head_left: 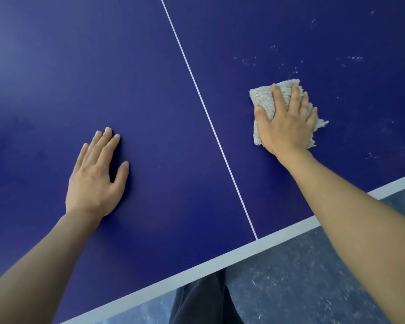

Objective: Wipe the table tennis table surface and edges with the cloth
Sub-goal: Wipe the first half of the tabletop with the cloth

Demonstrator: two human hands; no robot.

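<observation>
Your right hand (288, 122) covers the middle of the cloth (263, 97). The tabletop (150, 90) runs off the picture on three sides. The white specks (295, 70) past the cloth are too small to tell what they are.

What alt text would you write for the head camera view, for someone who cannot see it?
A person's right hand presses a folded pale cloth flat on a blue table tennis table, right of its white centre line, while the left hand rests flat on the other side. White specks dot the surface beyond the cloth.
</observation>
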